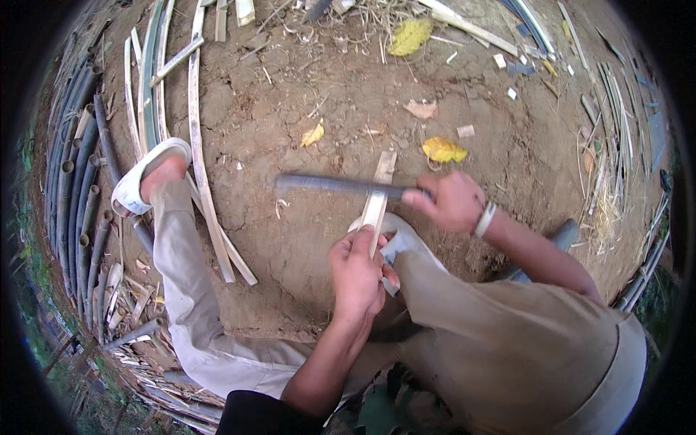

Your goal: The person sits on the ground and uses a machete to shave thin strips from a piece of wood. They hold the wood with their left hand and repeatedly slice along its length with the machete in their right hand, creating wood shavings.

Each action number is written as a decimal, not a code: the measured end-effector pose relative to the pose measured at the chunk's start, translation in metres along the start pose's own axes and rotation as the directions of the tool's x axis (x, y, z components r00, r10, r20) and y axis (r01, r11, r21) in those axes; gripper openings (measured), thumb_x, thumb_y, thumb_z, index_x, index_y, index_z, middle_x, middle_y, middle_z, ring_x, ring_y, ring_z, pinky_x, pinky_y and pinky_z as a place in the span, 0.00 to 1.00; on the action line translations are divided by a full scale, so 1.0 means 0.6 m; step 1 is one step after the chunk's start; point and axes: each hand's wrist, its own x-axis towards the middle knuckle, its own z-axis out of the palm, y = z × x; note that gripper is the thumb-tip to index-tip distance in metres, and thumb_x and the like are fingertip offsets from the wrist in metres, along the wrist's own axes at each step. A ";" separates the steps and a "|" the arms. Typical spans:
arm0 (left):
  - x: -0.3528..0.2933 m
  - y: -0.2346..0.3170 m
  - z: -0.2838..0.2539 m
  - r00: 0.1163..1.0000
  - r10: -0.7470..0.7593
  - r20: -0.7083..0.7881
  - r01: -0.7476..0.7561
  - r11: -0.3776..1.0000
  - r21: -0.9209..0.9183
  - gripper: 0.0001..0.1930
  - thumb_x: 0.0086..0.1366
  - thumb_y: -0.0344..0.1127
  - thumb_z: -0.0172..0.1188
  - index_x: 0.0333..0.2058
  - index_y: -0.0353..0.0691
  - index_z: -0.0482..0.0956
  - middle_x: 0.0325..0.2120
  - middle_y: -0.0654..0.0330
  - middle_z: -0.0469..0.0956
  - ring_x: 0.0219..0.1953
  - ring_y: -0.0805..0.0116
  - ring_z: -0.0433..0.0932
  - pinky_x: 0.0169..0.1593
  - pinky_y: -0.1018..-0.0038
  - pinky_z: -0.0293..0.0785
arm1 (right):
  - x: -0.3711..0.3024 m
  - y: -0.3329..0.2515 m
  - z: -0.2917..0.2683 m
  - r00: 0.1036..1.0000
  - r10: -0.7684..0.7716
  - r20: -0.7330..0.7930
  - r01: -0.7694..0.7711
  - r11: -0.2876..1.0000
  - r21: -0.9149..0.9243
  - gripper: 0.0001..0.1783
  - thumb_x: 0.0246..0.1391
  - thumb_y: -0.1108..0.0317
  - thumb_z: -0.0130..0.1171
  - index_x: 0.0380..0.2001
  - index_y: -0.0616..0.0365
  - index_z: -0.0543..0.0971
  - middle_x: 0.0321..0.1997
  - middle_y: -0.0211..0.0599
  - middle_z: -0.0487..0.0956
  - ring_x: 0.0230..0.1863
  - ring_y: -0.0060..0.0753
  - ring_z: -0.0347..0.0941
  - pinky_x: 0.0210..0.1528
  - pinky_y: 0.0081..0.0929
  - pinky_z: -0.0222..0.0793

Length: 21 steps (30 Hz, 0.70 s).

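My left hand [357, 275] grips the near end of a short, pale split bamboo strip [375, 209], its fingers wrapped round it. The strip points away from me, over my right shoe. In my right hand [455, 203], closed round the handle, is a long dark knife [333, 185]. Its blade lies crosswise over the strip and reaches out to the left, blurred by motion. The blade's exact contact with the strip is hard to make out. A pale band circles my right wrist.
Dark bamboo poles [64, 210] are piled at the far left. Long split strips [197, 138] lie by my left shoe [133, 190]. Yellow leaves [444, 150] and pale offcuts dot the bare soil [275, 232]. More thin strips [616, 116] lie at the right.
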 end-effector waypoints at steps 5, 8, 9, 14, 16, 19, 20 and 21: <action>-0.001 0.006 0.005 1.000 0.007 -0.013 -0.006 0.999 0.040 0.17 0.71 0.38 0.51 0.25 0.33 0.72 0.14 0.63 0.65 0.08 0.75 0.60 0.10 0.73 0.65 | 0.000 -0.006 -0.018 0.986 0.143 0.090 -0.140 0.989 -0.038 0.36 0.62 0.34 0.43 0.27 0.58 0.79 0.20 0.51 0.77 0.28 0.58 0.78 0.33 0.50 0.74; 0.001 -0.003 0.008 0.999 0.020 -0.041 -0.019 1.000 0.024 0.17 0.71 0.38 0.51 0.25 0.32 0.72 0.14 0.62 0.66 0.08 0.75 0.61 0.09 0.73 0.66 | 0.028 0.032 -0.013 0.988 0.155 -0.025 -0.155 0.988 -0.012 0.35 0.62 0.34 0.43 0.28 0.57 0.80 0.20 0.50 0.78 0.28 0.57 0.78 0.33 0.49 0.74; 0.001 -0.007 0.009 0.998 0.032 -0.052 -0.031 0.999 0.015 0.17 0.71 0.38 0.50 0.25 0.32 0.72 0.14 0.62 0.66 0.08 0.74 0.61 0.09 0.73 0.66 | 0.019 0.030 -0.006 0.973 0.228 0.042 -0.224 0.970 -0.091 0.35 0.62 0.33 0.43 0.29 0.56 0.80 0.20 0.51 0.78 0.28 0.57 0.79 0.34 0.48 0.74; 0.001 0.006 0.014 0.997 0.049 -0.052 -0.049 0.999 -0.008 0.17 0.71 0.38 0.50 0.26 0.32 0.72 0.16 0.60 0.68 0.09 0.74 0.62 0.10 0.73 0.69 | -0.019 0.034 -0.013 0.979 0.200 0.040 -0.201 0.979 0.014 0.31 0.63 0.40 0.48 0.26 0.59 0.78 0.17 0.52 0.74 0.25 0.58 0.76 0.29 0.50 0.69; 0.003 0.006 0.013 0.998 0.047 -0.043 -0.047 0.999 -0.004 0.16 0.71 0.37 0.50 0.26 0.32 0.72 0.17 0.59 0.69 0.09 0.74 0.62 0.10 0.73 0.70 | -0.013 0.045 -0.011 0.967 0.254 0.021 -0.254 0.967 -0.006 0.31 0.63 0.40 0.48 0.26 0.59 0.78 0.17 0.52 0.74 0.23 0.58 0.75 0.29 0.50 0.68; 0.005 0.009 0.002 0.999 0.034 -0.002 -0.034 0.999 0.001 0.16 0.71 0.37 0.50 0.25 0.31 0.72 0.19 0.58 0.70 0.10 0.73 0.64 0.11 0.73 0.71 | -0.039 0.047 -0.015 0.966 0.258 0.018 -0.258 0.966 0.000 0.34 0.63 0.37 0.45 0.26 0.59 0.79 0.18 0.52 0.76 0.27 0.59 0.77 0.32 0.50 0.72; 0.004 0.010 0.004 0.999 0.036 -0.001 -0.036 0.999 0.000 0.16 0.71 0.36 0.49 0.25 0.31 0.72 0.20 0.57 0.71 0.11 0.73 0.65 0.11 0.73 0.71 | -0.048 0.050 -0.013 0.964 0.267 0.013 -0.267 0.963 0.023 0.34 0.63 0.37 0.45 0.26 0.59 0.78 0.18 0.52 0.76 0.26 0.59 0.77 0.32 0.50 0.72; 0.003 0.010 0.004 0.999 0.038 0.000 -0.038 0.999 -0.002 0.16 0.71 0.36 0.49 0.25 0.31 0.72 0.20 0.56 0.72 0.12 0.73 0.65 0.10 0.73 0.71 | -0.049 0.050 -0.011 0.959 0.283 0.020 -0.284 0.959 0.021 0.34 0.63 0.37 0.45 0.26 0.59 0.78 0.18 0.52 0.76 0.26 0.59 0.77 0.32 0.50 0.72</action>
